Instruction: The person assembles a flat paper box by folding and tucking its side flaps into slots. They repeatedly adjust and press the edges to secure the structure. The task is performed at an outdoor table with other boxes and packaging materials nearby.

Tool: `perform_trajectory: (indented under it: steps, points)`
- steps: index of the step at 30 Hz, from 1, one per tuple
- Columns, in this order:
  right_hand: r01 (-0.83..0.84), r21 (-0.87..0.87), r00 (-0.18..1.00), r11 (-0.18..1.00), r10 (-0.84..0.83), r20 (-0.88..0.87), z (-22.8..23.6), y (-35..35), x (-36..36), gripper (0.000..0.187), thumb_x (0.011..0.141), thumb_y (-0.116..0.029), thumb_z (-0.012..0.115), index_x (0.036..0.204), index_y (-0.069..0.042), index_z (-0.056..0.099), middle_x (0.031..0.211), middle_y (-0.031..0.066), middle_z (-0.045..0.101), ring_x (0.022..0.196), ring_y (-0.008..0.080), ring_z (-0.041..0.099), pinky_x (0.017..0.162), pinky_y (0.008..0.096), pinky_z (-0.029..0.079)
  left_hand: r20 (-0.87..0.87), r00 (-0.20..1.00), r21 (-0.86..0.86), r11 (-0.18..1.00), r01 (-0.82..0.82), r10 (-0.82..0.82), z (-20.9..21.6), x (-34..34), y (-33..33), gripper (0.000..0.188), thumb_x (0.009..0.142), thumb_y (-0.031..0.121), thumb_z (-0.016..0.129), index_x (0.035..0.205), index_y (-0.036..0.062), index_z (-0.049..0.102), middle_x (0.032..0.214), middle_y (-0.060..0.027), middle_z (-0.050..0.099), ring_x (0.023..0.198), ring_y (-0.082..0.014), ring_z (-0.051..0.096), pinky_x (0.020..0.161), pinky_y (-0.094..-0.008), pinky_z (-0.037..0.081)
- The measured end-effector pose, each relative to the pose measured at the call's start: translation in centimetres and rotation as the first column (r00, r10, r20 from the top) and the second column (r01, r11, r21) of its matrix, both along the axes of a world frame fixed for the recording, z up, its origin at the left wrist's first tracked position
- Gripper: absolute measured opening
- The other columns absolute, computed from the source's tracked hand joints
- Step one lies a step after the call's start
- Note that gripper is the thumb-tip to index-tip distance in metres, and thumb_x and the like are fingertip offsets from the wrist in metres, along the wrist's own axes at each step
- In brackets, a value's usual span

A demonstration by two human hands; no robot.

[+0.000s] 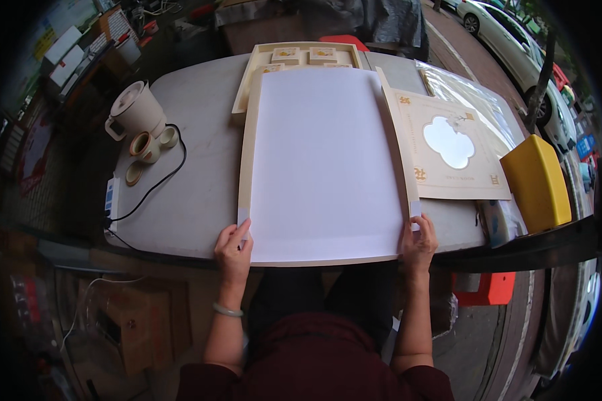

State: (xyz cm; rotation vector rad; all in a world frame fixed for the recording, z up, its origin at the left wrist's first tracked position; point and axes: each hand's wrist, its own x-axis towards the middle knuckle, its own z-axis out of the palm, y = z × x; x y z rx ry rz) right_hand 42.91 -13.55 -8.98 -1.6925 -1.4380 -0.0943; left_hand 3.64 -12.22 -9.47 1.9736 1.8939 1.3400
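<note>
A large shallow cream cardboard box point(328, 160) with a plain white inside lies across the middle of the table and reaches its front edge. My left hand point(234, 248) is closed on the near left corner, thumb and fingers by a small pale tab on the side wall. At the near right corner my right hand point(419, 242) grips the wall beside a similar white tab. Behind it, partly covered, a second cream tray point(243, 83) holds several small square boxes point(322, 55) with a printed picture. To the right lies a cream printed panel point(441, 184) with a flower-shaped cutout.
An electric kettle point(140, 110), a small cup point(144, 146) and a black cord point(180, 157) are on the left of the table point(180, 220). Clear plastic sleeves point(478, 87) lie at the far right, and a yellow container point(536, 184) stands at the right edge.
</note>
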Motion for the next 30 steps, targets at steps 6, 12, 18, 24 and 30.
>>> perform_trajectory:
  steps: [6,12,18,24,30]
  points:
    - [-0.051,-0.066,0.985,0.997,0.061,0.163,1.0,-0.3,0.2,0.024,0.079,0.006,0.069,0.099,-0.005,0.063,0.106,0.0181,0.064,0.092,0.0369,0.064,0.078,0.0415,0.054,-0.138,0.972,0.016,0.981,0.194,-0.190,0.5,-1.4,0.5,0.046,0.066,-0.007,0.071,0.109,0.0087,0.073,0.078,-0.0080,0.052,0.065,-0.0232,0.056,0.058,-0.0351,0.050]
    - [-0.157,-0.122,0.947,0.980,0.184,0.263,1.3,-0.5,1.9,0.021,0.080,0.004,0.069,0.100,-0.004,0.065,0.107,0.0198,0.062,0.091,0.0362,0.064,0.077,0.0408,0.054,-0.162,0.931,-0.046,0.945,0.323,-0.327,1.9,-2.2,1.3,0.043,0.065,-0.007,0.069,0.106,0.0052,0.072,0.077,-0.0083,0.054,0.063,-0.0222,0.056,0.056,-0.0332,0.049]
    - [-0.203,-0.095,0.944,0.974,0.221,0.244,1.3,-0.4,1.9,0.021,0.079,0.003,0.071,0.099,-0.004,0.067,0.108,0.0203,0.061,0.088,0.0344,0.065,0.075,0.0392,0.056,-0.080,0.938,-0.059,0.941,0.332,-0.336,2.0,-2.5,1.4,0.043,0.066,-0.007,0.067,0.106,0.0041,0.073,0.079,-0.0072,0.058,0.058,-0.0173,0.055,0.053,-0.0296,0.048]
    - [-0.244,-0.054,0.946,0.968,0.250,0.206,2.1,-0.2,1.2,0.018,0.080,0.003,0.068,0.097,-0.003,0.067,0.106,0.0195,0.061,0.080,0.0333,0.066,0.071,0.0385,0.055,-0.056,0.934,-0.071,0.935,0.348,-0.353,2.9,-2.3,1.3,0.038,0.069,-0.004,0.069,0.106,0.0020,0.073,0.078,-0.0070,0.058,0.058,-0.0165,0.054,0.052,-0.0290,0.047]
    - [-0.249,-0.108,0.935,0.962,0.268,0.231,2.6,0.0,1.3,0.016,0.082,0.002,0.066,0.097,-0.006,0.066,0.089,0.0176,0.061,0.072,0.0336,0.063,0.063,0.0404,0.053,-0.062,0.955,-0.107,0.954,0.281,-0.289,2.8,-1.8,1.0,0.034,0.075,0.001,0.070,0.109,0.0025,0.070,0.079,-0.0101,0.059,0.060,-0.0217,0.056,0.056,-0.0323,0.048]
